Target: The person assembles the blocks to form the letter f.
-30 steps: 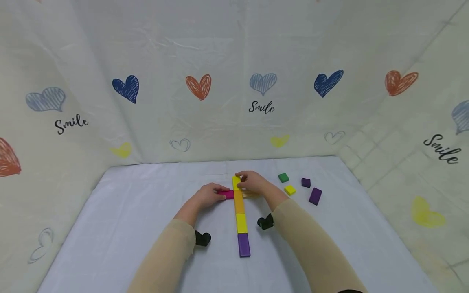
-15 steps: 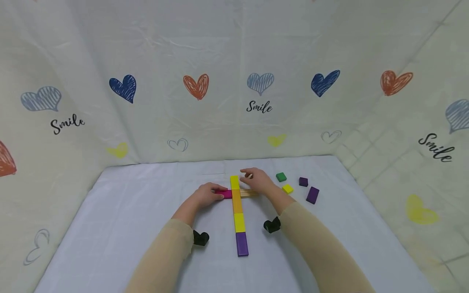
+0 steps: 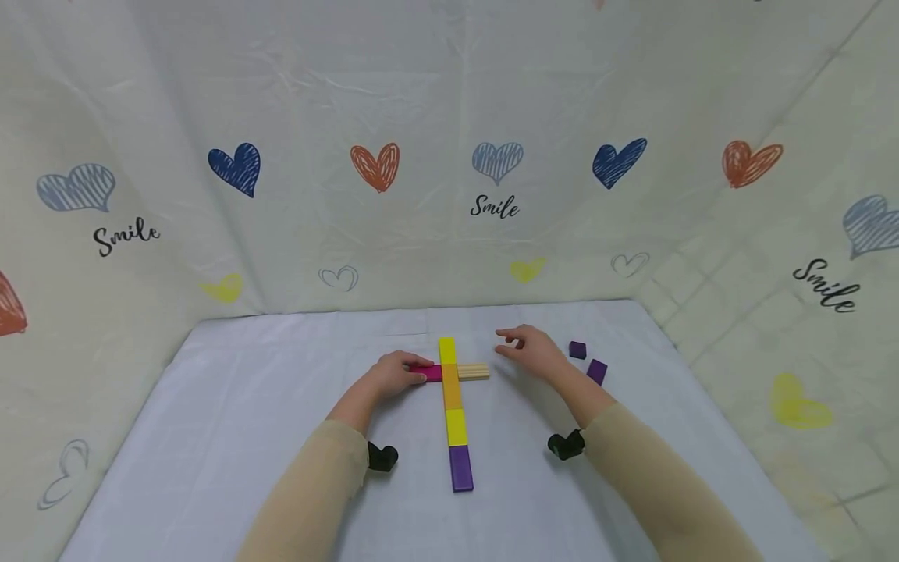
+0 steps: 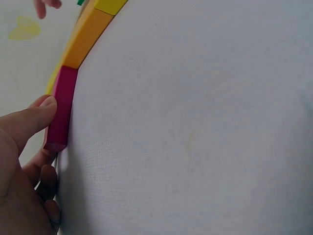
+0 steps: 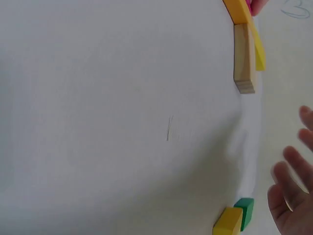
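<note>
Head view: A magenta, bar-shaped block (image 3: 431,373) (painted wood, by the look of it) is pinched by the left hand (image 3: 392,377), its end set against an orange rectangular block (image 3: 452,386), apparently to keep the joint from slipping. Against the opposite side, presumably as a counterpart, a pale bare-wood bar (image 3: 474,371) is laid. The upright of the cross is completed by a short yellow block (image 3: 447,350) beyond, and a yellow rectangular block (image 3: 456,427) and a purple rectangular block (image 3: 461,468) nearer. Nothing is held by the right hand (image 3: 537,353), raised with fingers loosely parted.

Left wrist view: The magenta block is gripped narrowly near its free end, perhaps so that the joint is left uncovered.

Right wrist view: A small yellow block (image 5: 228,223) and a small green block (image 5: 244,213) are seen side by side, well apart from the bare-wood bar; whether they are touching cannot be told.
</note>
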### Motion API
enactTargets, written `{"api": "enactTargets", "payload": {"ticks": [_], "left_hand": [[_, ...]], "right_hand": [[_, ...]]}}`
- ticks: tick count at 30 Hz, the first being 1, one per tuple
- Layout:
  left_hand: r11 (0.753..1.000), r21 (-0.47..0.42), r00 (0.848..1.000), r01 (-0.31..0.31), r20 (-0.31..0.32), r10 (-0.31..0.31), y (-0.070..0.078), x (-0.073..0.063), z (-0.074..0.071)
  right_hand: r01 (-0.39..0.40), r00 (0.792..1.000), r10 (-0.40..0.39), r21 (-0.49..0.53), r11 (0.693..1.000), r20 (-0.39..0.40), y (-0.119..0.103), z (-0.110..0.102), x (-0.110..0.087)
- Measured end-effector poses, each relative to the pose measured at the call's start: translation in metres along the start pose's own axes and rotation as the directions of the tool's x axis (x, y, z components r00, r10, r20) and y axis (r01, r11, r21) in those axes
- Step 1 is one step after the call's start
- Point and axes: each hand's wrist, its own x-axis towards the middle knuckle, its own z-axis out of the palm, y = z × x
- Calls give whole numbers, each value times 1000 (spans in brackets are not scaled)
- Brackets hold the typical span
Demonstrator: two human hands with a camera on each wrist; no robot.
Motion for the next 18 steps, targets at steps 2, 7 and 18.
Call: {"api": "enactTargets", "payload": {"ticks": [2, 7, 18], "left_hand": [[1000, -1, 1000, -3, -3, 3, 0, 0, 0], [1000, -10, 1000, -6, -7, 6, -1, -1, 0], [1000, 0, 1000, -6, -8, 6, -1, 0, 0]], "right_hand": [[-1, 1000, 1, -5, 1000, -8, 9, -7, -6], [-1, 1000, 0, -18, 1000, -29, 31, -21, -23], [-72, 997, 70, -39, 997, -44, 77, -53, -57]]}}
